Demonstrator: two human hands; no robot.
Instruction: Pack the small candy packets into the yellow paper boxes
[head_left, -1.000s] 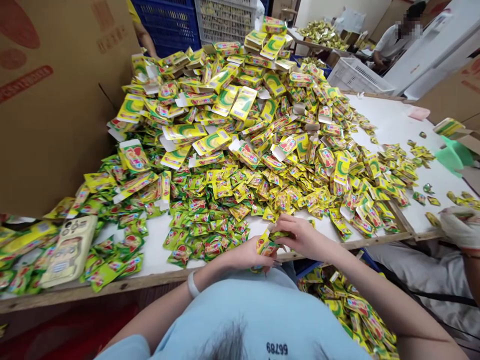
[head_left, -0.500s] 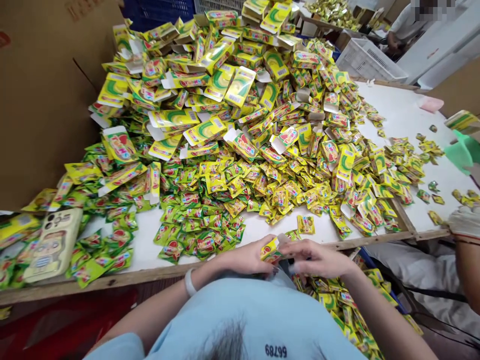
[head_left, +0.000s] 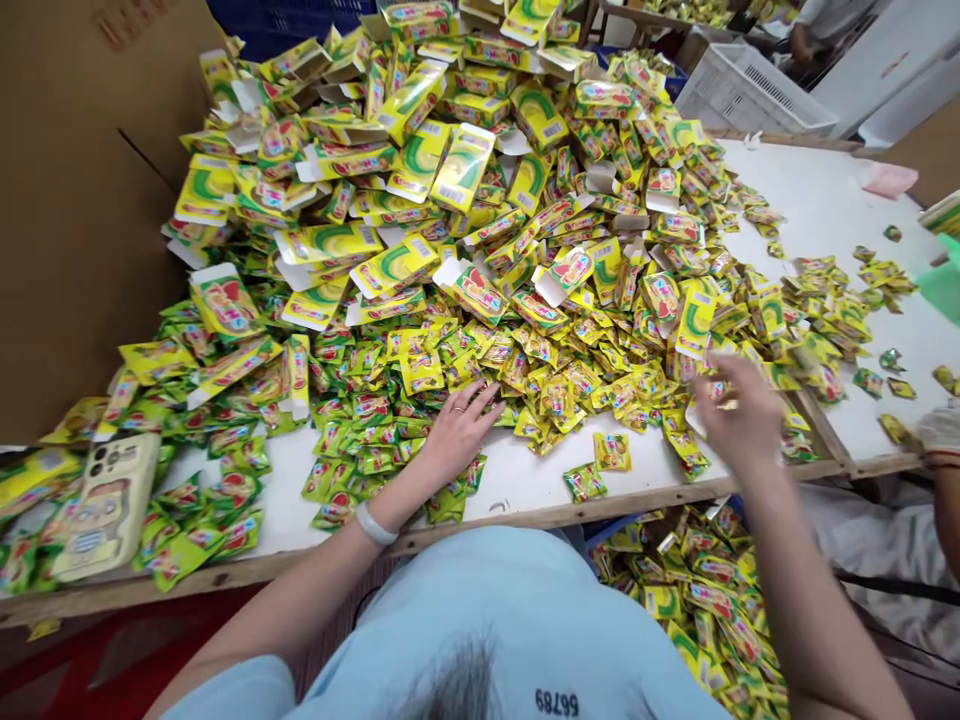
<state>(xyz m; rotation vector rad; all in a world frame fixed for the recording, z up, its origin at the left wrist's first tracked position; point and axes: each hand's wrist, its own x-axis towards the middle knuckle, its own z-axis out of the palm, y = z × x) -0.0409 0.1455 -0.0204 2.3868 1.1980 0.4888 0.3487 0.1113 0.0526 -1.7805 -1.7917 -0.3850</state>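
Observation:
My left hand [head_left: 457, 435] rests on the heap of green candy packets [head_left: 375, 425], fingers spread at the edge of the yellow packets [head_left: 562, 395]. Blurred by motion, my right hand [head_left: 739, 410] is over the right part of the pile, beside small yellow boxes [head_left: 694, 320]; whether anything is between its fingers is too smeared to tell. Open-flapped boxes [head_left: 461, 170] are heaped behind the packets. Two loose packets, one yellow [head_left: 612, 451] and one green [head_left: 584, 482], lie near the table's front edge.
A phone in a cream case [head_left: 112, 505] lies at the left, near a large cardboard box [head_left: 82, 220]. Below the table's wooden edge [head_left: 540, 518] is a bin of filled boxes [head_left: 705, 590]. Another person's gloved hand [head_left: 939, 430] is at the far right. A white crate [head_left: 750, 95] stands behind.
My hands have parted and moved up over the table, left to the green packets, right to the boxes. The small box that was between them is gone from there.

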